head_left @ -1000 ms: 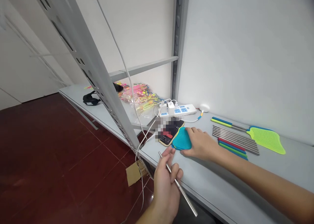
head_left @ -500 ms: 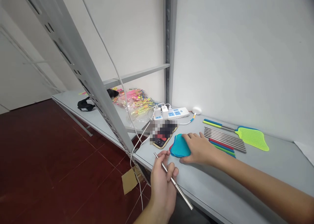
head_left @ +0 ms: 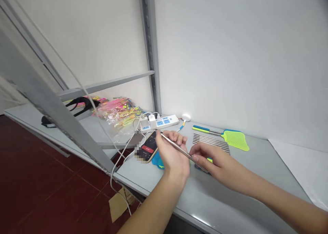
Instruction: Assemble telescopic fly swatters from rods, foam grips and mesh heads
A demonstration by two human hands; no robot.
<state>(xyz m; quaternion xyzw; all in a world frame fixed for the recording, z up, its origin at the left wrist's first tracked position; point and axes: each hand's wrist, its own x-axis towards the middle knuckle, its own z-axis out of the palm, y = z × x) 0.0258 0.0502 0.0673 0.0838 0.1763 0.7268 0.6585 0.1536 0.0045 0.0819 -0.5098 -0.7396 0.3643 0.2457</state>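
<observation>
Grey shelf (head_left: pixel 252 169), left hand (head_left: pixel 175 155) apparently palm-up

Phone (head_left: pixel 149 149) near power strip (head_left: pixel 169 121); bright bagged items (head_left: pixel 120 111) beside black strap (head_left: pixel 86 103); cardboard (head_left: pixel 117 206) below.

The held rod (head_left: pixel 176 148) is showing smooth, shiny, silvery metal, and the thin rods (head_left: pixel 212 142) are gleaming with the same polished finish. The yellow-green swatter head (head_left: pixel 236 140) is displaying perforated plastic with a fine mesh texture. The power strip (head_left: pixel 173 120) is presenting smooth white plastic, while the phone screen (head_left: pixel 149 148) is looking dark and glossy. Clear, crinkled plastic wrapping (head_left: pixel 112 117) is catching light. The counter (head_left: pixel 215 206) is appearing smooth, with a soft sheen. The slotted upright (head_left: pixel 150 49) is showing grey metal, the floor (head_left: pixel 51 196) is bearing glossy red tiles, and the cardboard (head_left: pixel 118 205) is looking matt.
</observation>
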